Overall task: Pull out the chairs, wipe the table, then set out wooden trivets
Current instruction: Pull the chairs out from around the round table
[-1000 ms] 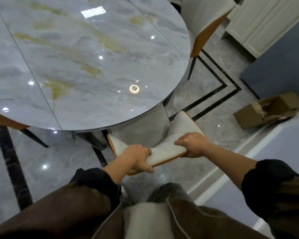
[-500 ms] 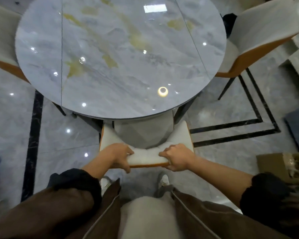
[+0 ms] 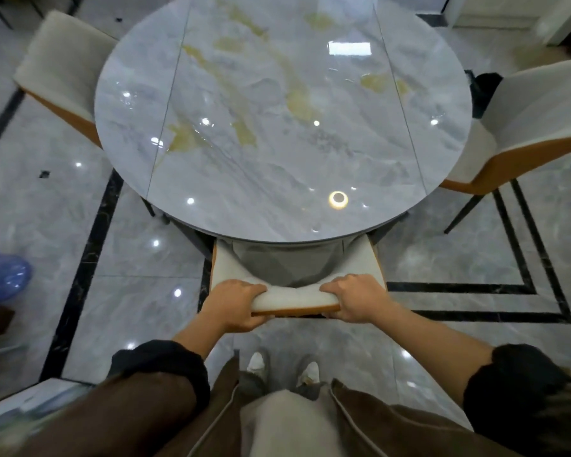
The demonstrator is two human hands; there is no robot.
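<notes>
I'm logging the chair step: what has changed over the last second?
Mostly the view: it swung round to face the table squarely. The left hand and right hand keep gripping the chair by its back; it stays partly under the table. Whether it slid out I cannot tell.

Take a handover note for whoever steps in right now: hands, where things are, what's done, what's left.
Hands: the left hand and right hand both grip the backrest top of the near chair.
Its seat sits tucked under the round marble table.
The left chair and right chair stand close against the table's rim.
No cloth or trivets in view.
Done: nothing finished.
Left: pull all chairs out, wipe the table, set out trivets.
</notes>
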